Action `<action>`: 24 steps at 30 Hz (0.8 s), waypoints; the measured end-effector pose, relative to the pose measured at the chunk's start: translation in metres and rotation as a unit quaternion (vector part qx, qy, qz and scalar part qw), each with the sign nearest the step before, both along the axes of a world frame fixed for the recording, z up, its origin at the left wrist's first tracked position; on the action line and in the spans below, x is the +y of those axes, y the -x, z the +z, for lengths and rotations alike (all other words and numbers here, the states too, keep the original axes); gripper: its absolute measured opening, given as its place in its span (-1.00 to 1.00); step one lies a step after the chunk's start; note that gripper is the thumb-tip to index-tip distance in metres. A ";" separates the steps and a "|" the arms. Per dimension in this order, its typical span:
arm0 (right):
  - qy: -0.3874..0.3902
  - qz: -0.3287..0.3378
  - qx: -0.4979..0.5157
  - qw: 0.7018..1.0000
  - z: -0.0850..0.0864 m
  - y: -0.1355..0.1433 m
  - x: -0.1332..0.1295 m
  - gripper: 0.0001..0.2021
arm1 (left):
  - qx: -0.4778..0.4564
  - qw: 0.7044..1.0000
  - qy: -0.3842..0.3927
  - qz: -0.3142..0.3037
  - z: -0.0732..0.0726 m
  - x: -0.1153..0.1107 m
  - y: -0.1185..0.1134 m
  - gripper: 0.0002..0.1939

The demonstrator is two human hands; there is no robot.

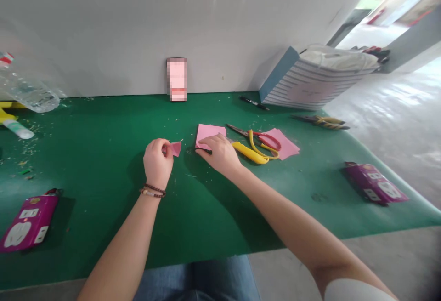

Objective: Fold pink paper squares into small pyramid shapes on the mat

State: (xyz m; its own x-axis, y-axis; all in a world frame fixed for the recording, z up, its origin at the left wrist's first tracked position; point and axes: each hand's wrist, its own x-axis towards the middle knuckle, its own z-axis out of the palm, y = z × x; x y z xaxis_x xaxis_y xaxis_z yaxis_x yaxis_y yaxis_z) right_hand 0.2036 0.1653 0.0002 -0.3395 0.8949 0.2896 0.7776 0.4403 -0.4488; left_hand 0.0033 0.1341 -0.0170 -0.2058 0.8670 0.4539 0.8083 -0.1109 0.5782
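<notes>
My left hand [157,162] is closed in a pinch on a small piece of pink paper [176,148], just above the green table. To its right, a square pad of pink paper [211,130] lies flat. My right hand [222,153] rests on the near side of that pad, fingers stretched over it and thumb at its front edge. Beside this hand is a yellow-handled tool [248,153], perhaps a utility knife, its front end partly hidden. Scissors [255,141] with red and yellow handles lie across it. More pink sheets [290,147] are partly under the scissors.
Along the wall stand a phone [177,80], a striped paper bag [310,82] and a clear plastic bottle [37,94]. A pen [254,103] and pliers [322,122] lie at the back right. Purple packs [31,220] sit at both sides. Small scraps dot the green table [193,227].
</notes>
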 end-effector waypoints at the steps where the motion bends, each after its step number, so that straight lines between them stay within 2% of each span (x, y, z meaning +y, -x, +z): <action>1: -0.005 0.009 0.010 1.000 -0.001 0.004 -0.001 -0.85 | 0.006 1.000 -0.009 -0.001 0.000 0.000 -0.001 -0.86; 5: -0.008 0.045 0.046 0.998 -0.007 0.019 -0.007 -0.75 | 0.047 0.997 -0.011 -0.055 -0.001 -0.002 -0.007 -0.82; 10: -0.002 0.100 0.046 0.994 -0.012 0.022 -0.015 -0.63 | 0.095 0.986 0.044 -0.133 0.000 -0.017 -0.001 -0.67; 14: -0.009 0.089 0.033 0.995 -0.010 0.013 -0.015 -0.62 | 0.099 0.979 0.081 -0.159 0.010 -0.023 0.009 -0.72; 17: -0.023 0.051 0.011 0.998 -0.007 0.000 -0.008 -0.67 | 0.091 0.982 0.083 -0.141 0.016 -0.010 0.006 -0.81; 19: -0.035 0.017 -0.010 0.999 -0.006 -0.008 -0.002 -0.71 | 0.088 0.984 0.075 -0.137 0.017 0.006 -0.002 -0.71; 24: -0.052 -0.001 -0.071 0.996 -0.012 -0.012 0.006 -0.80 | 0.089 0.980 0.095 -0.152 0.009 0.034 -0.014 -0.73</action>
State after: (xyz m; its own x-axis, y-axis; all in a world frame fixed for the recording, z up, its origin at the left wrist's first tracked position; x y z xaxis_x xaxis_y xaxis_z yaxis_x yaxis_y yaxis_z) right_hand 0.2157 0.1711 -0.0121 -0.3827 0.8630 0.3297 0.8309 0.4775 -0.2855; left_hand 0.0175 0.1680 -0.0081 0.1433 0.9480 0.2843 0.8444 -0.2670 0.4645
